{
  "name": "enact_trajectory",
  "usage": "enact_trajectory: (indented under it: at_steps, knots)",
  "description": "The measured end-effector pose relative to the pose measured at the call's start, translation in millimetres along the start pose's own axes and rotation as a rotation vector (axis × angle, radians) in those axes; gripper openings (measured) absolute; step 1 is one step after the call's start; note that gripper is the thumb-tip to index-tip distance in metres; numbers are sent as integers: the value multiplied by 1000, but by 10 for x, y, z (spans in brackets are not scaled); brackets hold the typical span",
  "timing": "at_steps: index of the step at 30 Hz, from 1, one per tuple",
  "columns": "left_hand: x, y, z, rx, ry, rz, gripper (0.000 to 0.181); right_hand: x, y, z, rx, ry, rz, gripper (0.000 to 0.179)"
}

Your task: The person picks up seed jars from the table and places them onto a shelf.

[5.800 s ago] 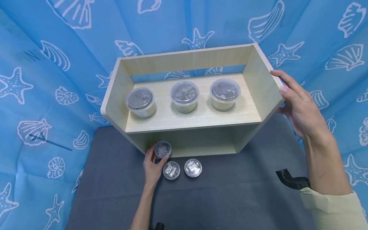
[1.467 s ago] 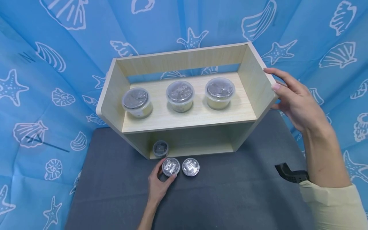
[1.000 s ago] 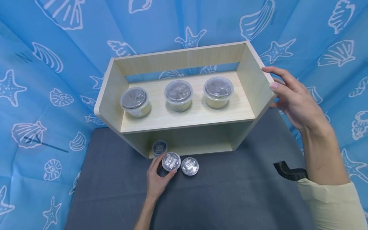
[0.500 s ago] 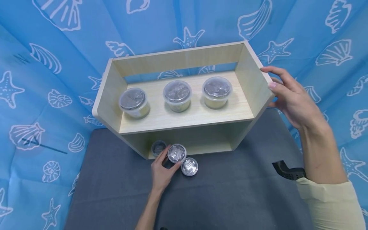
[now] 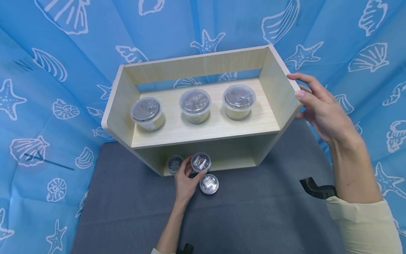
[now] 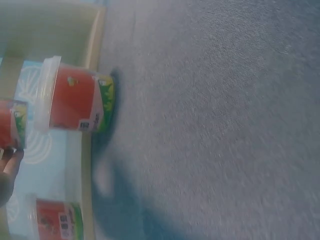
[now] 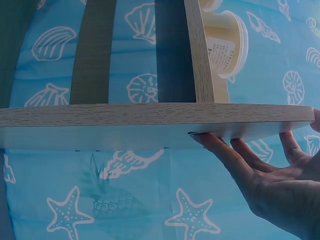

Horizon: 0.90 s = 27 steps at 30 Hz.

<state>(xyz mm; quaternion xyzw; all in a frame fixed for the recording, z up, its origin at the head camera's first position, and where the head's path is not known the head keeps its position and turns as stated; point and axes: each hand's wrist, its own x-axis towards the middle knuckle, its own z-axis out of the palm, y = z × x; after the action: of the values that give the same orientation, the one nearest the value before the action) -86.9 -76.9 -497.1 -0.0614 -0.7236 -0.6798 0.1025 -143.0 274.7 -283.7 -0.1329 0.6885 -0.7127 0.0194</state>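
My left hand (image 5: 185, 183) holds a small lidded plastic tub (image 5: 201, 162) at the front opening of the wooden shelf's lower level. In the left wrist view, the held tub (image 6: 11, 122) has a red, green-edged label, and only part of the hand (image 6: 9, 175) shows. A similar tub (image 5: 175, 164) sits inside the lower level at the left. Another tub (image 5: 209, 184) stands on the table just in front. At the right, my right hand (image 5: 326, 109) grips the front edge of the shelf's side panel (image 5: 279, 84); its fingers (image 7: 225, 155) lie against the outer face.
Three larger lidded tubs, left (image 5: 147, 113), middle (image 5: 195, 106) and right (image 5: 239, 101), stand on the upper level. A dark grey cloth (image 5: 253, 211) covers the table. Blue shell-patterned curtains (image 5: 63, 106) hang behind and at both sides.
The left hand released one tub in the lower level's left end, then took a second from the table and carried it up and right to the opening. The right hand keeps its grip.
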Motion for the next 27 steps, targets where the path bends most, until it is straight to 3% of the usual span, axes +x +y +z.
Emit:
enact_trajectory:
  at_steps: [15,27]
  knots:
    - [83,-231,167,-89,42,-42,68,-23,3,-14,-5,-4,0,44]
    - [81,-400,206,-51,60,-73,67,-19,7,10,-8,-1,-5,44]
